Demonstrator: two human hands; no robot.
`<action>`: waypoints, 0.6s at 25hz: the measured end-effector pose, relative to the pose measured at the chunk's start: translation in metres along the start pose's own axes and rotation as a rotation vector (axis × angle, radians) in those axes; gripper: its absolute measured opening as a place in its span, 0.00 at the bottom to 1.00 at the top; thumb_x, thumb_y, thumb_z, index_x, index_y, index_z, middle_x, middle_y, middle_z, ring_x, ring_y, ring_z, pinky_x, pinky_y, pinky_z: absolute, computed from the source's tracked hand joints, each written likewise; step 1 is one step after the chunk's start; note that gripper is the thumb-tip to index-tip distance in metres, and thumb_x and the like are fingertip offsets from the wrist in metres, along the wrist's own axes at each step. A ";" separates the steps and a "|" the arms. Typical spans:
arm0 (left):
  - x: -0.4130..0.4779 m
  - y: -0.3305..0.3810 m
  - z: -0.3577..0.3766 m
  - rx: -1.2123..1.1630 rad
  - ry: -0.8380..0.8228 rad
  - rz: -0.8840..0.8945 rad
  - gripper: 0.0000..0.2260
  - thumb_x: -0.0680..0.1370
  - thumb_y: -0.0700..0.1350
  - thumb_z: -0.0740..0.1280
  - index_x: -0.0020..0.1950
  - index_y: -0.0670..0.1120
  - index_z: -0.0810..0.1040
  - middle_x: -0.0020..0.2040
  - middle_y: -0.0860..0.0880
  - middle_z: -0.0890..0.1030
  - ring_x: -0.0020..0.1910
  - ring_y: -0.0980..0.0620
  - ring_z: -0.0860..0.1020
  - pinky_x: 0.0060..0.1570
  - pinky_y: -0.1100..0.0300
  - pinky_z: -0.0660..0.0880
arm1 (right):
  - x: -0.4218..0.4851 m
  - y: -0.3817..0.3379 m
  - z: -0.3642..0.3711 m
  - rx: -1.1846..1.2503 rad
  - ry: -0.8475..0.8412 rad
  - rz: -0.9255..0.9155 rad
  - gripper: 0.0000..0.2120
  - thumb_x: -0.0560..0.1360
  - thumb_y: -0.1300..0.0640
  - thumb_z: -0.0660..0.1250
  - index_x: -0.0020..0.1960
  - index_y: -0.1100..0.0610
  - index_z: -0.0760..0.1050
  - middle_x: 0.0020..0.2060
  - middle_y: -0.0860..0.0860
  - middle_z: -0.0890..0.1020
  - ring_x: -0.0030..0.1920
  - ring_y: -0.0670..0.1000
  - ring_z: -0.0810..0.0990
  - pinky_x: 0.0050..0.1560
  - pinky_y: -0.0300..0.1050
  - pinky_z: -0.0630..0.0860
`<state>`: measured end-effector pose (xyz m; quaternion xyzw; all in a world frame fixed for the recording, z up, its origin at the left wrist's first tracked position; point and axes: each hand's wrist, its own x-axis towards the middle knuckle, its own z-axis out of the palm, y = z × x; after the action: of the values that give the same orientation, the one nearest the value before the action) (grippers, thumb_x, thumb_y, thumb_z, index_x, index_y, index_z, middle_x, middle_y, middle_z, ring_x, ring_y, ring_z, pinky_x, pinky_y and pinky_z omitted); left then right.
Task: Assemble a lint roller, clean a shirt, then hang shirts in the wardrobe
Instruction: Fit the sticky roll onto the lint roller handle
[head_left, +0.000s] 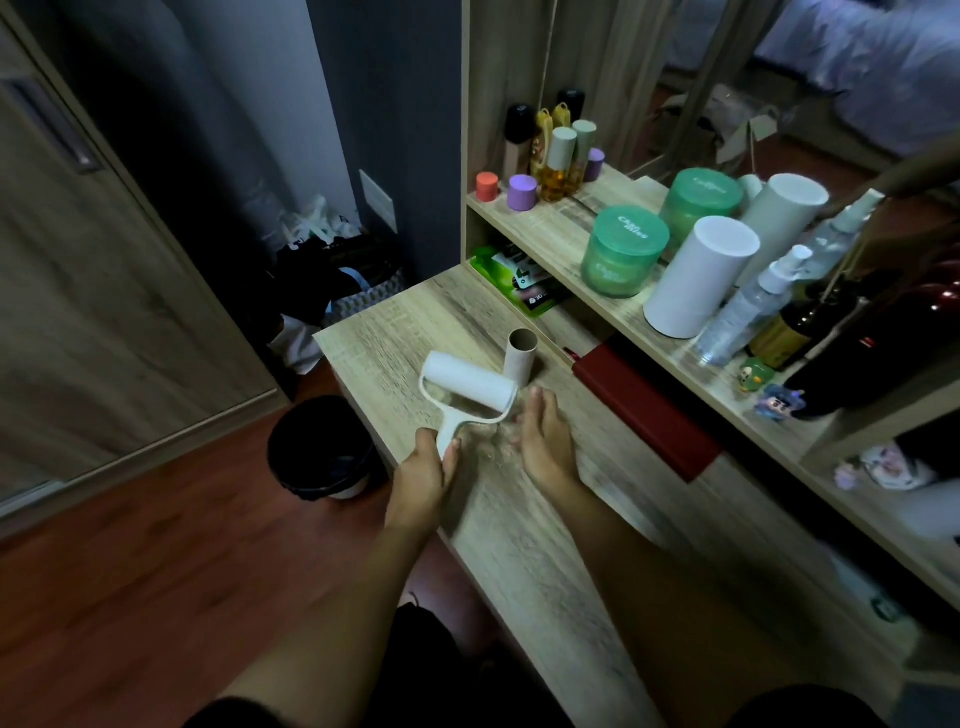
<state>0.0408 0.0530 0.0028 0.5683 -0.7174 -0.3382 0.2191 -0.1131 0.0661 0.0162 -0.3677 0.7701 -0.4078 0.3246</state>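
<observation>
The lint roller (467, 395) lies over the near-left part of the wooden desk (524, 525), its white roll seated in the pale frame and its handle pointing toward me. My left hand (423, 478) is wrapped shut around that handle; the fingers hide the handle's lower end, so I cannot see how far it extends. Whether the roll rests on the desk or is lifted just off it, I cannot tell. A bare cardboard tube (519, 354) lies just behind the roller, its near end hidden by the white roll.

My right hand (545, 441) is flat, fingers straight and together, palm down, holding nothing, its fingertips just beside the right end of the roller frame. It is blurred, and I cannot tell whether it touches the desk or the frame. Both forearms reach in from the bottom edge, left and right well apart at the elbows and converging toward the roller.

A dark red book (649, 410) lies to the right of the hand, partly tucked under the shelf (561, 228). On the shelf stand a green jar (623, 252), a white cylinder (698, 275) and a spray bottle (758, 301); the mirror behind doubles them. A black bin (324, 447) stands on the floor left of the desk, and the sliding door (93, 270) of the wardrobe is cut off by the left edge.
</observation>
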 end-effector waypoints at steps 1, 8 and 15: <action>-0.003 0.001 0.002 0.007 -0.020 0.031 0.11 0.81 0.50 0.56 0.51 0.42 0.64 0.43 0.36 0.80 0.43 0.35 0.78 0.35 0.53 0.67 | 0.001 -0.007 0.001 0.058 -0.004 0.013 0.29 0.75 0.33 0.43 0.65 0.49 0.65 0.54 0.55 0.80 0.48 0.56 0.82 0.47 0.54 0.80; -0.011 0.020 0.006 -0.138 -0.048 0.044 0.11 0.81 0.54 0.54 0.51 0.47 0.65 0.43 0.43 0.79 0.46 0.39 0.79 0.40 0.55 0.68 | 0.006 -0.025 -0.003 0.151 0.154 0.059 0.23 0.78 0.42 0.50 0.61 0.57 0.71 0.53 0.62 0.80 0.51 0.62 0.80 0.48 0.56 0.80; 0.035 0.046 -0.018 -0.489 0.109 0.049 0.23 0.75 0.66 0.53 0.55 0.51 0.72 0.51 0.46 0.78 0.49 0.46 0.78 0.47 0.50 0.78 | 0.004 -0.026 -0.030 0.001 0.113 -0.217 0.18 0.80 0.50 0.52 0.58 0.60 0.73 0.47 0.59 0.80 0.45 0.54 0.79 0.32 0.36 0.69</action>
<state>0.0134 0.0203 0.0465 0.4982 -0.6150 -0.4650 0.3968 -0.1313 0.0636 0.0511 -0.4250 0.7427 -0.4611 0.2349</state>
